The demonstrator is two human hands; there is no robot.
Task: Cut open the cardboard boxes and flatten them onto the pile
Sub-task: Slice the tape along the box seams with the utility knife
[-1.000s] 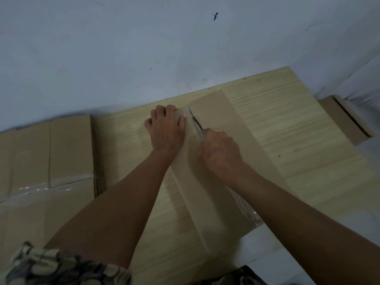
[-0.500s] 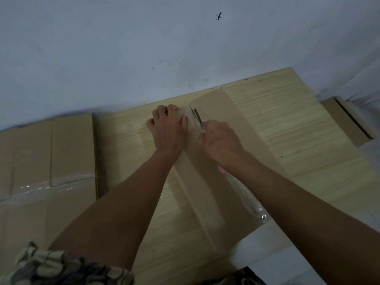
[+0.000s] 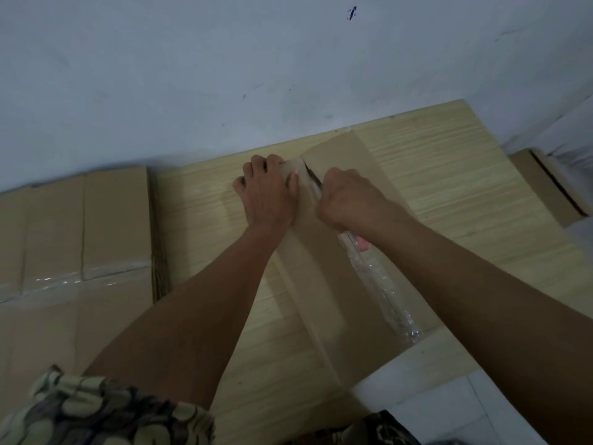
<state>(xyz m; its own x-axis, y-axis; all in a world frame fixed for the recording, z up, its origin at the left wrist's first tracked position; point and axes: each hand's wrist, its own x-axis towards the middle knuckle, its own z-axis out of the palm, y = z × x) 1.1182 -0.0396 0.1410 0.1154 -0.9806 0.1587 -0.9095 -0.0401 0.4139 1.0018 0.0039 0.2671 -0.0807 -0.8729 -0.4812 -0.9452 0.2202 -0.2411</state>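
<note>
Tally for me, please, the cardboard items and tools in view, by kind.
Taped box being cut: 1
Flattened cardboard pile: 1
Cardboard box at far right: 1
Pink-handled cutter: 1
Total: 4

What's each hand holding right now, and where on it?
Right hand grips a cutter by its handle. Left hand presses the box at its far end, beside the cut.

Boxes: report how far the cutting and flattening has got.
Done: a pile of flattened cardboard lies at the left. In hand: the left hand presses down one box on the board while the right hand grips a cutter at the far end of its taped seam, where a slit shows. Left: finish this cut, flatten it, then the box at the right.
</note>
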